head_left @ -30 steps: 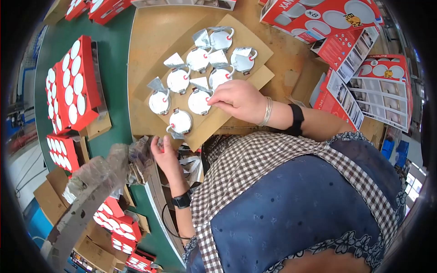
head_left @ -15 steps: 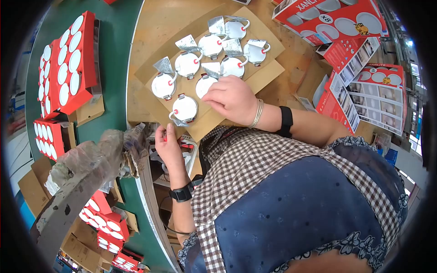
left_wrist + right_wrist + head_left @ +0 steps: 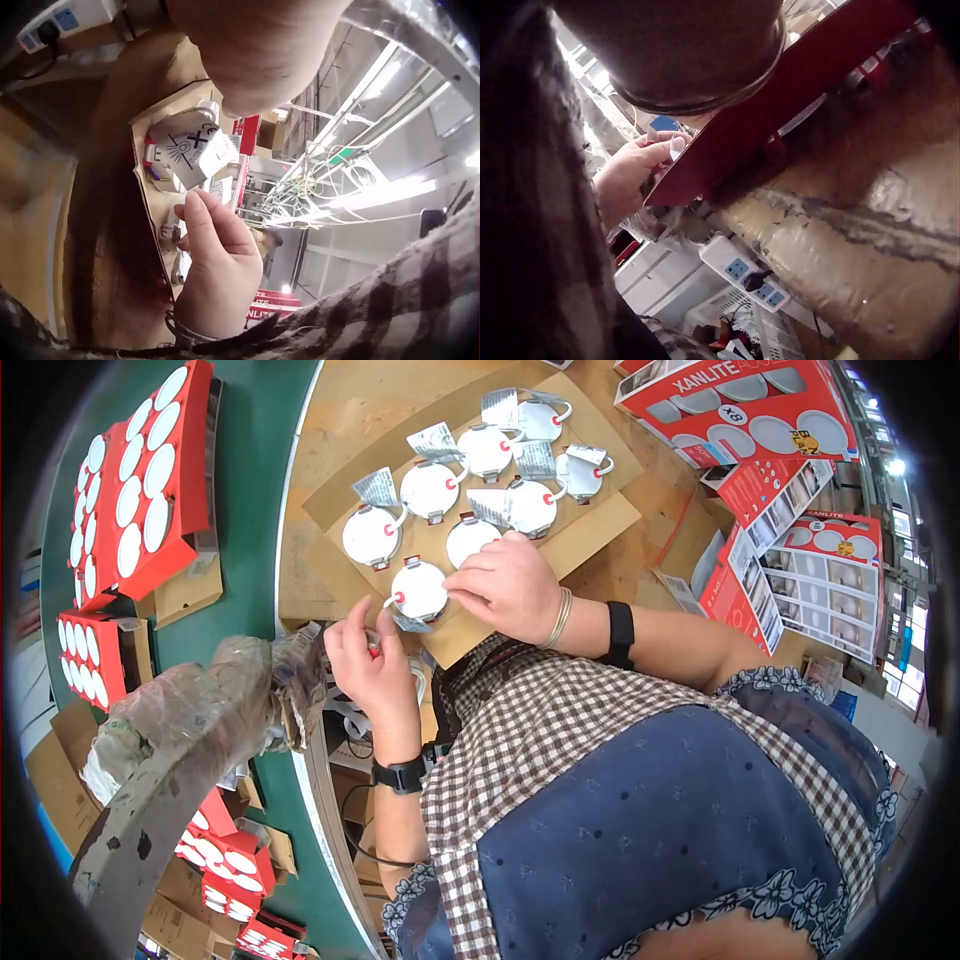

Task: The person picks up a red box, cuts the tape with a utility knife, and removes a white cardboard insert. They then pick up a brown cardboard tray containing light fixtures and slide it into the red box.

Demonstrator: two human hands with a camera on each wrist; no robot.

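A brown cardboard tray (image 3: 585, 540) bears several round white lamps, each with a short white cord and a silvery printed label. The lowest lamp (image 3: 418, 590) lies between my two hands. My left hand (image 3: 372, 660) is beside it, thumb and forefinger spread near its cord and silvery label (image 3: 412, 624); a spot of red shows behind the thumb. My right hand (image 3: 512, 590) has bent fingers, their tips at the lamp's other rim, overlapping a second lamp (image 3: 470, 542). In the left wrist view, a printed label (image 3: 195, 146) stands just above my right thumb; I cannot tell whether these fingers pinch something.
Red boxes (image 3: 160, 480) of white lamps line the green surface (image 3: 250, 490) on the left. Red XANLITE packaging (image 3: 740, 420) stands at the right back. A plastic-wrapped post (image 3: 200, 710) rises near my left hand. A power strip (image 3: 742, 270) shows below.
My left hand has moved up toward the lowest lamp, its thumb and forefinger spreading. My right hand has shifted from a neighbouring lamp to the lowest lamp's rim. The head view has shifted slightly.
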